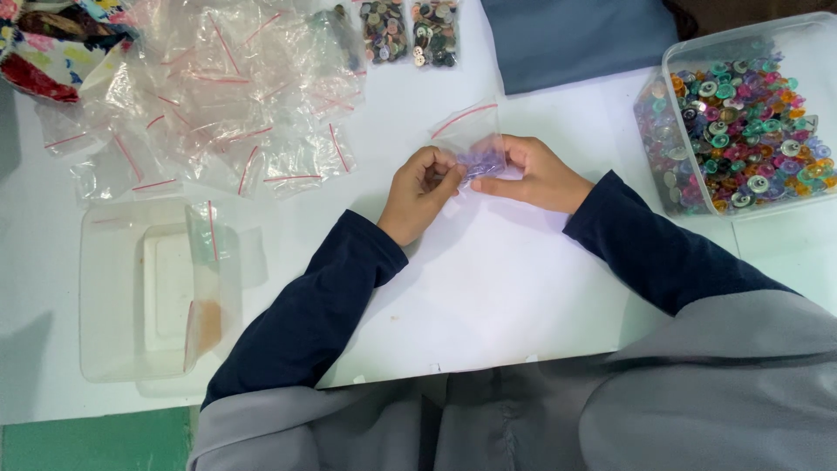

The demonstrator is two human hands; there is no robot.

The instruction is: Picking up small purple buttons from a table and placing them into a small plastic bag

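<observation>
White tabletop fills the view, smooth and bare in the middle. Far left sits a clear, shallow rectangular plastic tray, and above it a crinkly heap of empty transparent zip bags with red seal strips. Now centre: the left hand curls in, fingertips pinching the lower edge of a small clear zip bag holding purple buttons. Its long axis tilts, red seal end pointing up and right. The right hand pinches the bag's other side, fingers pressed together. Far right, a clear plastic tub of glossy multicoloured round buttons.
</observation>
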